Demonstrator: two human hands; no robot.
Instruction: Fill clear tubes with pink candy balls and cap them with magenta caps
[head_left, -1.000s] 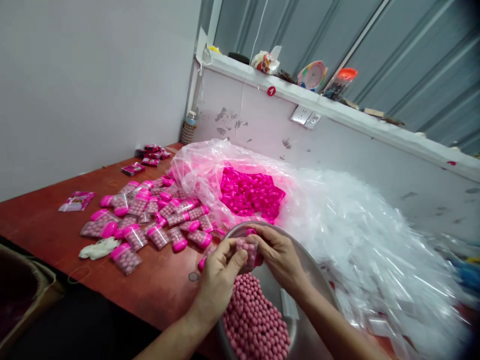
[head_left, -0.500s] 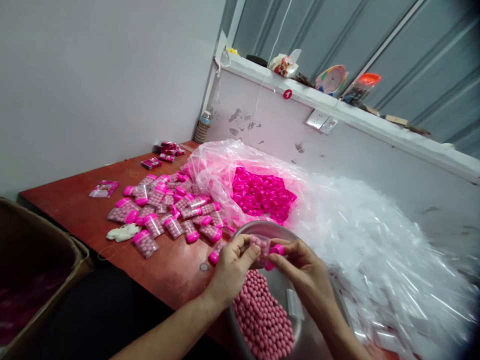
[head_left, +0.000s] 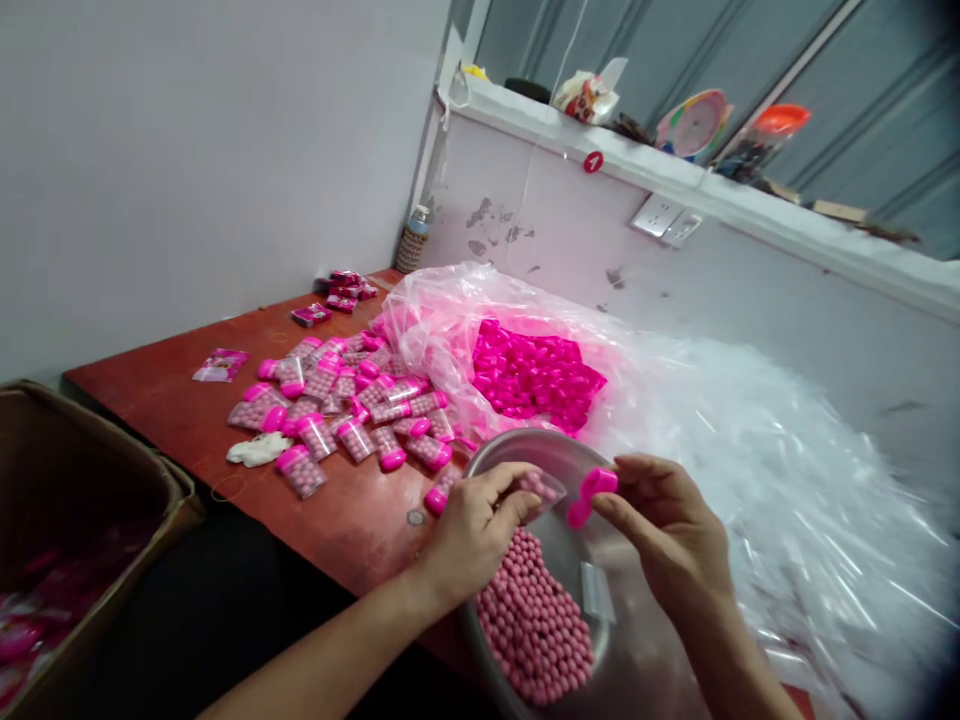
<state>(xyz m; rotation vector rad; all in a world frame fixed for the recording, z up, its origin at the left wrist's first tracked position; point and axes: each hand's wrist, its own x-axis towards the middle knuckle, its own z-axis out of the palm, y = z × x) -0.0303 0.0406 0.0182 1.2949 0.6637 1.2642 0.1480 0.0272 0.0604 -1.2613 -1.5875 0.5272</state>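
My left hand (head_left: 480, 525) is closed around a clear plastic container (head_left: 551, 490) with pink beads inside, its open end turned to the right. Just across from it, my right hand (head_left: 671, 525) pinches a bright pink cap (head_left: 598, 484) between thumb and fingers; a small gap parts cap and container. Both hands are over a metal basin (head_left: 525, 437). Loose pink beads (head_left: 532, 620) are heaped in the basin's near left part, and a clear container (head_left: 597, 592) lies beside them.
Filled, pink-capped containers (head_left: 356, 438) lie on the red table (head_left: 161, 395) to the left. Behind the basin a plastic bag holds many pink caps (head_left: 529, 375). Clear plastic pieces (head_left: 787, 470) are piled on the right. A cardboard box (head_left: 169, 490) stands at lower left.
The cap, which was against the container's mouth, is now apart from it. My right hand has moved right with the cap, and the container has tilted in my left hand.
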